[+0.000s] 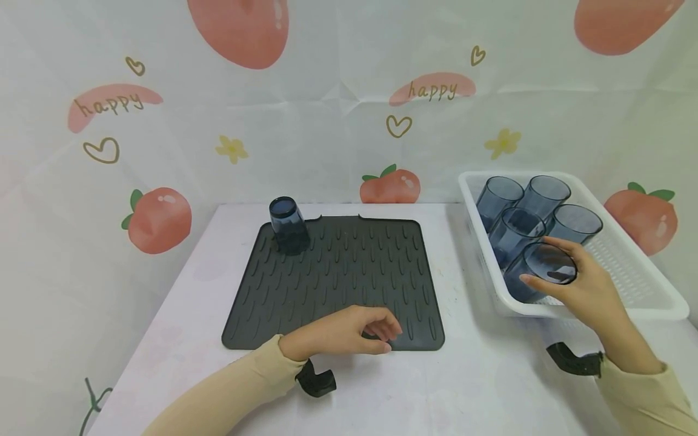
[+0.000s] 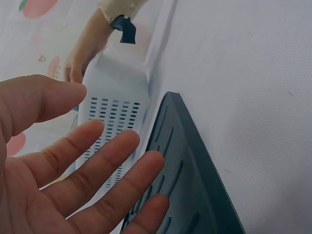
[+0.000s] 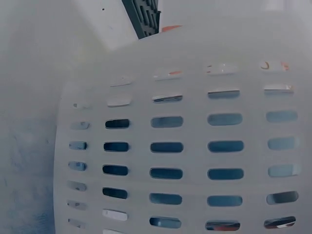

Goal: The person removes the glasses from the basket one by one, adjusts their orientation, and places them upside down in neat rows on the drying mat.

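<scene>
In the head view, my right hand (image 1: pixel 591 297) reaches into the white plastic basket (image 1: pixel 668 306) and grips the nearest blue glass (image 1: pixel 542 261) near its rim, thumb on the close side and fingers on the far side. That glass stands with its mouth upward. Over the front edge of the dark ribbed drying mat (image 1: pixel 349 284) is my left hand (image 1: pixel 349 330), fingers relaxed and holding nothing. Its spread fingers (image 2: pixel 92 180) show in the left wrist view. An upside-down blue glass (image 1: pixel 289 224) stands at the mat's back left corner. The right wrist view shows the slotted basket wall (image 3: pixel 190 131), hiding that hand.
Several more blue glasses (image 1: pixel 518 227) stand mouth-up along the basket's left side, close together. Basket and mat sit on a white table (image 1: pixel 463 375), with table surface between them. A fruit-printed backdrop (image 1: pixel 338 139) rises right behind. A green cord (image 1: pixel 94 402) hangs at the left edge.
</scene>
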Motion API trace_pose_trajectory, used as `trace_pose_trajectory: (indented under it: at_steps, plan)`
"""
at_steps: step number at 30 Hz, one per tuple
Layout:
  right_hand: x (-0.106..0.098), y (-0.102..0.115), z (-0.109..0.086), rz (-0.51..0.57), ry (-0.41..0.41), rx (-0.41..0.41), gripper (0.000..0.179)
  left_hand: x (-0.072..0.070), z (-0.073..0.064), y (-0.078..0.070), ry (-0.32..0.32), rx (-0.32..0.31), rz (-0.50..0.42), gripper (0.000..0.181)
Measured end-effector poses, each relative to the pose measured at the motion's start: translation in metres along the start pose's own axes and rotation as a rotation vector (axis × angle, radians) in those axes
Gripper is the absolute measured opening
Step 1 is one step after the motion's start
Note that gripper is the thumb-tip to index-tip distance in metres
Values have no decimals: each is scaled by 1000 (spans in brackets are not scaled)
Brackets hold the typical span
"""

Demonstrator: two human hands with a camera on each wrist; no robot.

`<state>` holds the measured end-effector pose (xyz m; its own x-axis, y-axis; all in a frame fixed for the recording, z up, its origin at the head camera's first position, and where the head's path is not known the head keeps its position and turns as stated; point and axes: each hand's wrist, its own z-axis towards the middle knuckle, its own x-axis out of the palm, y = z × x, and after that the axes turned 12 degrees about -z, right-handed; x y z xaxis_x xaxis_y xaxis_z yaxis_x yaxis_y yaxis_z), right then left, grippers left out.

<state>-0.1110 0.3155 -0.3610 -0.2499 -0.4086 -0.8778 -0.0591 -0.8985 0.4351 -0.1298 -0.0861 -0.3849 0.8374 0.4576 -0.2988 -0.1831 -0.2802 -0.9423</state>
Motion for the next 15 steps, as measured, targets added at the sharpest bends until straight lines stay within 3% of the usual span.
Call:
trace_pose_trajectory:
  at_steps: [8,15]
  plan:
    - [-1,0,-3,132,-124,10,79,-1,0,0,-1,-1,5,28]
    - [-2,8,-5,350,-264,-15,71,-2,1,0,-6,1,12,28]
